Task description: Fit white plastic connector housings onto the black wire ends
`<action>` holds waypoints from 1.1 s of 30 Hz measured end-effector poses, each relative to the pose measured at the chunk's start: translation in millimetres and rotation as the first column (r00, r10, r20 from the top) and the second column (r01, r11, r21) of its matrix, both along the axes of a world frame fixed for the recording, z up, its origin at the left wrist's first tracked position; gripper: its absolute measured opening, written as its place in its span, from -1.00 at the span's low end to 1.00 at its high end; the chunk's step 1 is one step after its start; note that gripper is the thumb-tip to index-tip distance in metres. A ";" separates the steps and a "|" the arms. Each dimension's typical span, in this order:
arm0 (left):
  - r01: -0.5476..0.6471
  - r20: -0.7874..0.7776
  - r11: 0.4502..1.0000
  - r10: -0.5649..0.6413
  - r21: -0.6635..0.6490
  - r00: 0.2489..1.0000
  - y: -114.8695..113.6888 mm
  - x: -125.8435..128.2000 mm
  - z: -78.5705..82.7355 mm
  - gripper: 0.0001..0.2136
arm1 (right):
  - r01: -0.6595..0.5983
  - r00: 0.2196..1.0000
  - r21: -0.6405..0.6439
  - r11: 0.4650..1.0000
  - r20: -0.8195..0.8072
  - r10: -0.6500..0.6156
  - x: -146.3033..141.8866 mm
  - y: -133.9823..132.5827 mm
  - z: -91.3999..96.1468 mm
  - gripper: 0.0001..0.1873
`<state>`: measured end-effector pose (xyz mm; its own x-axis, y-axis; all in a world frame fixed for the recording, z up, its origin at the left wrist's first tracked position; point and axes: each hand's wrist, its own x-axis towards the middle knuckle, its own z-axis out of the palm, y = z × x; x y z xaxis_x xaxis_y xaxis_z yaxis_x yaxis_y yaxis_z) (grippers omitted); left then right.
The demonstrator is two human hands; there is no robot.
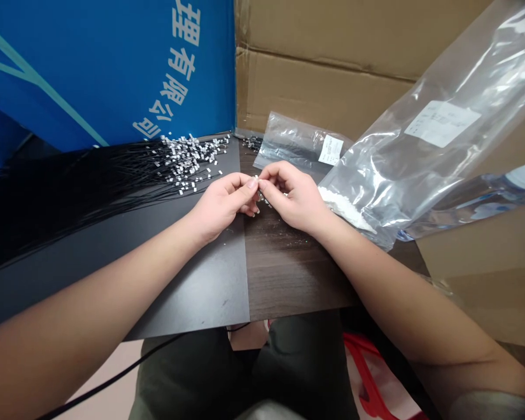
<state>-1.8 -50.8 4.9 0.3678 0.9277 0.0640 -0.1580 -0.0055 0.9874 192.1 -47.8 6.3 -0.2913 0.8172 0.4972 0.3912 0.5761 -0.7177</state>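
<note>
On the dark surface (289, 280), thin black cables (83, 192) are fanning out, white tips (192, 160) within reach. Left grip (223, 201) and right grip (293, 195) are pinching something tiny (257, 177)

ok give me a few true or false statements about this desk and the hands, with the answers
1. The left hand and right hand meet over the dark wood-grain tabletop. True.
2. The black wires lie to the right of the hands. False: they fan out to the left, on a dark mat.
3. The large clear plastic bag has a white label. True.
4. The blue board is blank. False: it has white characters.
</note>
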 end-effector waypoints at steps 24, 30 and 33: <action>-0.031 -0.021 0.999 0.032 0.019 0.999 -2.7 0.2 5.3 -0.81 | -0.005 1.000 0.062 0.998 -0.005 0.005 0.2 -3.0 3.0 -0.86; -0.027 -0.038 1.000 0.026 -0.010 0.999 -2.4 1.0 6.7 -0.85 | -0.065 0.998 0.008 0.998 0.017 0.065 0.1 -4.2 3.3 -0.74; -0.024 -0.053 0.999 0.023 -0.021 0.998 -1.8 1.1 6.5 -0.87 | -0.090 0.996 -0.046 0.995 -0.013 0.089 0.4 -3.9 2.7 -0.73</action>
<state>-0.7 -52.6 11.4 0.3480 0.9372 0.0248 -0.1053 0.0128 0.9944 192.5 -51.8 9.0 -0.3591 0.8105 0.4628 0.3311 0.5742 -0.7488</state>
